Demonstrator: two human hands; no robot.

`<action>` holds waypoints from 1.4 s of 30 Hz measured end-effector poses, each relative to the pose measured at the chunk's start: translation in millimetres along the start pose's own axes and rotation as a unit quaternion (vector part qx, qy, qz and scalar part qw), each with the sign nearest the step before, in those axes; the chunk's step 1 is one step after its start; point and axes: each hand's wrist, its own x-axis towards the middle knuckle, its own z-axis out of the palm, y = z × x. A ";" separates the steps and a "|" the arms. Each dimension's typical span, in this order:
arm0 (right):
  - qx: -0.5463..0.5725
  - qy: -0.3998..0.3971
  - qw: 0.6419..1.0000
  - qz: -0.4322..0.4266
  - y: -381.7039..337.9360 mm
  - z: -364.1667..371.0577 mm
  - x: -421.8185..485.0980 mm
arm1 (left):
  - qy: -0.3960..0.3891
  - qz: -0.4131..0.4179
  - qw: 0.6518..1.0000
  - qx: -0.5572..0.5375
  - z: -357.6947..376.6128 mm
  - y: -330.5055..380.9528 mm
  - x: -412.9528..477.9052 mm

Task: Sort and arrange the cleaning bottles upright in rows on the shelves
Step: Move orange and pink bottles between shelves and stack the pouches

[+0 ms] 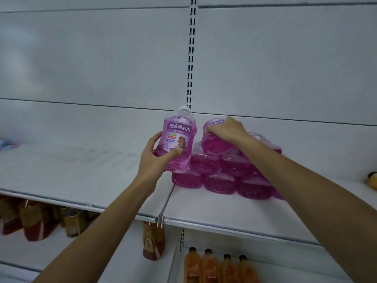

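Observation:
My left hand (155, 158) grips a purple floor-cleaner bottle (178, 139) with a white cap, held upright just above the seam between two white shelf boards (214, 209). To its right lies a pile of several purple bottles (220, 180) stacked on their sides, bottoms facing me. My right hand (226, 129) is closed over the top bottle of that pile (216, 144), fingers curled around its upper edge. The pile's far bottles are partly hidden by my right forearm.
The left shelf board (71, 164) holds only a small blue and pink object (9, 142) at its far left. A yellow and black object (371, 179) sits at the right edge. Below stand orange bottles (216, 268) and red-brown bottles (36, 219).

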 end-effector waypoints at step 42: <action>0.117 0.132 0.984 0.011 122.5 -71.4 -26.9 | -0.075 0.332 0.821 0.458 145.9 28.6 31.5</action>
